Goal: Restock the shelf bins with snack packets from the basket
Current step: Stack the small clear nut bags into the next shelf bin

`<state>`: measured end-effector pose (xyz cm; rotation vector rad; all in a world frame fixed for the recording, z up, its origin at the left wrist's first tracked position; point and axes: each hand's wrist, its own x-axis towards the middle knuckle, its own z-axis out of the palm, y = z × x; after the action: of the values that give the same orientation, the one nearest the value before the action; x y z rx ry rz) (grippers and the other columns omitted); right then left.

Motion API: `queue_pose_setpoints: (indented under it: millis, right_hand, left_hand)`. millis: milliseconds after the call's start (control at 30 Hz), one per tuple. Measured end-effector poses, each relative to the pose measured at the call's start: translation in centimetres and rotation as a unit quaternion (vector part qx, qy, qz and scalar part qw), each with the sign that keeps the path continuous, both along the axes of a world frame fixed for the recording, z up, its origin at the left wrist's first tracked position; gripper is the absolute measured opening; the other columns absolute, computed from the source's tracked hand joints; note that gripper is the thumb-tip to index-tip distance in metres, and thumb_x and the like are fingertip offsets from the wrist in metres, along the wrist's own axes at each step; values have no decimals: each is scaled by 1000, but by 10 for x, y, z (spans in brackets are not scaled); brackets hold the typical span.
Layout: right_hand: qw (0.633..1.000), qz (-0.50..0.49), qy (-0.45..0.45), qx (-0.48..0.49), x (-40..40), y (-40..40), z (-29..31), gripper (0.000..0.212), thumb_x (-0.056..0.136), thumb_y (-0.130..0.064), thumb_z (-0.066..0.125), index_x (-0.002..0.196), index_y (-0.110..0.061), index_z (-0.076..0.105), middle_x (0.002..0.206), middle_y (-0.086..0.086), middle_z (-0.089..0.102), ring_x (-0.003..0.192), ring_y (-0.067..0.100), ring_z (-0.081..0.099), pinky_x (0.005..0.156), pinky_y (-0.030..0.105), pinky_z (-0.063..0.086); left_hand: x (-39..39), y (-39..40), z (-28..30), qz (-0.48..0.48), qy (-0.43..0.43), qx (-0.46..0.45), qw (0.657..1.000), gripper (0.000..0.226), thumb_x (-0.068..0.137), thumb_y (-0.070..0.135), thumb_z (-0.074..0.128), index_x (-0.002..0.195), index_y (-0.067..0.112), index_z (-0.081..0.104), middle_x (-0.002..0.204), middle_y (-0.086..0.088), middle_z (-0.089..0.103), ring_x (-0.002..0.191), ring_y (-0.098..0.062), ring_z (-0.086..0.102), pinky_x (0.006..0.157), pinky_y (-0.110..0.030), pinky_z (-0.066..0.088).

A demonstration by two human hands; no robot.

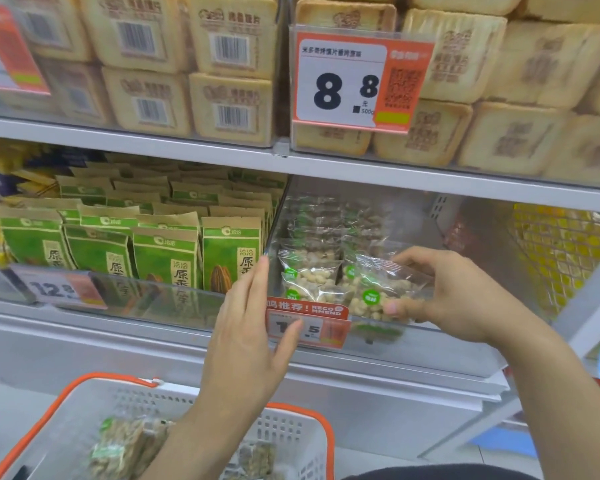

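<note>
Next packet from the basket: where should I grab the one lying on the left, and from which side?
Judging by its pose, take the left packet from above, pinching its long edges mid-body. It lies flat in the basket, top face exposed, with the left forearm crossing to its right.

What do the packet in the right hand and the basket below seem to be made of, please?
Packet: thin clear plastic film, glossy; the nuts show through and it crinkles with glare. Basket: rigid white moulded plastic, matt, with perforated walls and an orange rim, as it looks.
</note>
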<state>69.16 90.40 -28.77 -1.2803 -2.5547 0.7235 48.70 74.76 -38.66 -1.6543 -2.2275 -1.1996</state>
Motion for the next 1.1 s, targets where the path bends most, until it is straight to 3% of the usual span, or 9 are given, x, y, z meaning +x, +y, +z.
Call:
queue_pose_setpoints:
  millis: [167, 267, 367, 433, 533, 633, 767, 900, 1100]
  right_hand:
    - [999, -25, -8, -18, -11, 0, -1, 57, 65, -42, 91, 114, -39, 61, 129, -3, 63, 95, 17, 69, 88, 39, 56]
    - [999, -17, -26, -37, -19, 1, -7, 67, 65, -40, 92, 125, -29, 63, 135, -2, 61, 101, 18, 67, 87, 37, 57]
    - [993, -31, 44, -104, -11, 3, -8, 66, 62, -42, 90, 121, -21, 68, 113, -5, 70, 82, 15, 71, 71, 38, 62]
    - [989, -67, 73, -114, -3, 5, -9, 62, 60, -42, 88, 115, -21, 70, 106, -8, 70, 82, 15, 72, 67, 37, 63]
    - [986, -108, 73, -108, -3, 5, -12, 40, 65, -28, 91, 100, -22, 72, 107, 0, 68, 75, 23, 73, 59, 32, 61]
    - [989, -106, 49, -85, -11, 5, -17, 32, 66, -33, 91, 91, -25, 72, 94, 3, 71, 64, 23, 72, 62, 39, 62]
    - [995, -94, -11, -41, -22, 4, -15, 38, 67, -46, 89, 96, -29, 71, 94, 1, 72, 77, 21, 70, 81, 41, 59]
    - [994, -97, -3, -53, -27, 0, -16, 42, 65, -48, 90, 99, -29, 72, 89, 2, 72, 76, 18, 69, 79, 40, 59]
    - [994, -102, -15, -42, -20, -18, -13, 65, 73, -50, 83, 131, -29, 60, 128, 3, 63, 115, 21, 59, 88, 30, 46]
  left_hand:
    - [1, 0, -3, 4, 0, 4, 1000, 86, 91, 45, 60, 158, 24, 10, 149, 7, 32, 137, -13, 36, 108, -31, 37]
    - [1, 1, -3, 5, 2, -1, 1000, 87, 91, 44, 62, 158, 23, 10, 150, 7, 30, 138, -13, 34, 110, -30, 35]
    - [1, 1, -3, 6, 3, -4, 1000, 87, 90, 46, 60, 158, 22, 11, 149, 7, 31, 137, -12, 34, 109, -28, 34]
    - [0, 1, -3, 6, 2, -5, 1000, 86, 91, 47, 58, 158, 21, 12, 150, 6, 31, 138, -12, 33, 110, -27, 32]
    - [1, 1, -4, 9, 1, -2, 1000, 86, 91, 45, 59, 158, 19, 12, 149, 4, 33, 138, -14, 34, 109, -28, 32]
    - [2, 2, -4, 10, -3, -2, 1000, 87, 90, 43, 62, 158, 20, 11, 149, 2, 34, 137, -15, 35, 110, -28, 32]
    - [3, 3, -5, 13, -7, -1, 1000, 89, 90, 43, 63, 158, 21, 10, 148, 1, 35, 136, -15, 35, 109, -28, 32]
    - [6, 4, -5, 22, -8, 4, 1000, 91, 89, 42, 66, 158, 19, 12, 147, 0, 36, 136, -17, 36, 108, -31, 35]
    - [5, 1, -1, 6, -16, -10, 1000, 90, 89, 46, 64, 158, 19, 12, 150, 0, 34, 138, -15, 34, 110, -33, 36]
